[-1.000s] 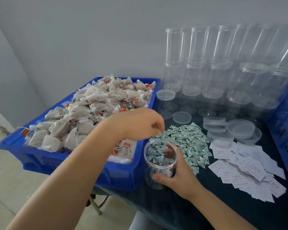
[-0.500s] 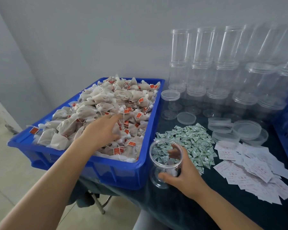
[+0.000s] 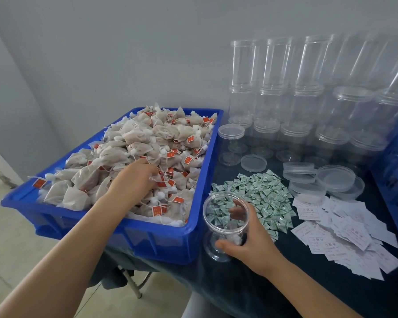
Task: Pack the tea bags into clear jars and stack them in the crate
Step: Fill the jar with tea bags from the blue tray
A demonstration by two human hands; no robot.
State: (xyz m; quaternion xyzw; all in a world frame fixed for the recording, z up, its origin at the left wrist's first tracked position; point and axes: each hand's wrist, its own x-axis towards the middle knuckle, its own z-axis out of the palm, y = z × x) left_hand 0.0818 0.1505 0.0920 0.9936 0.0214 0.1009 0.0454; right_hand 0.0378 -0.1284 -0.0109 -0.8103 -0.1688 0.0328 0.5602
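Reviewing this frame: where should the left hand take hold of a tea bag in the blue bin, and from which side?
From above, pinching the gathered neck or string near a red tag: the tea bags lie heaped and overlapping in the blue bin, so their sides are buried. The left hand reaches in from above.

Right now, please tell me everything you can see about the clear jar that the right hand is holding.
The clear jar is a round, transparent container, plastic by its look, with an open mouth and no lid. It stands upright on the dark table, near its front edge, between the blue crate of tea bags and the pile of small green-and-white sachets. The right hand grips its side, fingers curled round it. Something small and white seems to lie near its bottom.
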